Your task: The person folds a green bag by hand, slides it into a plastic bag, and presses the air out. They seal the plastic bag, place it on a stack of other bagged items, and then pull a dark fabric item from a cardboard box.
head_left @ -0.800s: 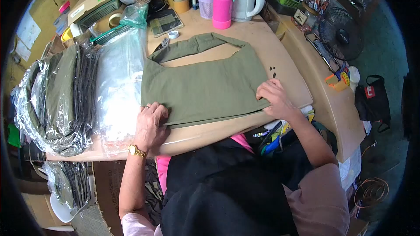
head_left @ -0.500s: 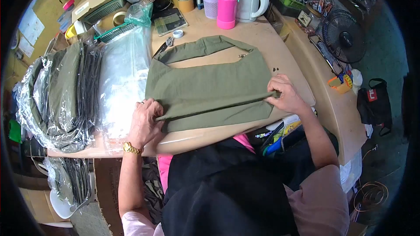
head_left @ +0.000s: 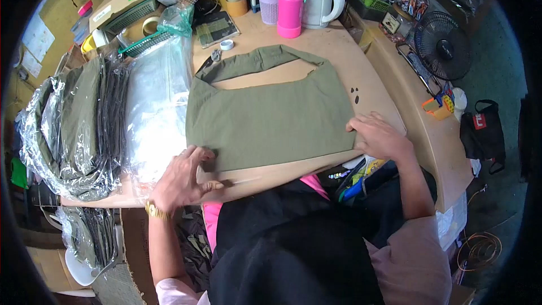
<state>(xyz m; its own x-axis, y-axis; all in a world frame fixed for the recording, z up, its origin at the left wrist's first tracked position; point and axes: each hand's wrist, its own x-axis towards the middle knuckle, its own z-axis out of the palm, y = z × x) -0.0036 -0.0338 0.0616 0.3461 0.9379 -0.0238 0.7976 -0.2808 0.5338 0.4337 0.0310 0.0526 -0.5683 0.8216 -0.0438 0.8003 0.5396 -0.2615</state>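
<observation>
Right hand (head_left: 377,135) at bag (head_left: 271,118) edge

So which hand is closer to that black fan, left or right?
The right hand: it is at the right edge of the green cloth, with the fan beyond it. The left hand is across by the cloth's near left corner.

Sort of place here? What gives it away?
Probably a small workshop or packing station for fabric goods. An olive fabric bag lies flat on the table, beside clear plastic sleeves and a plastic-wrapped stack of similar olive fabric.
</observation>
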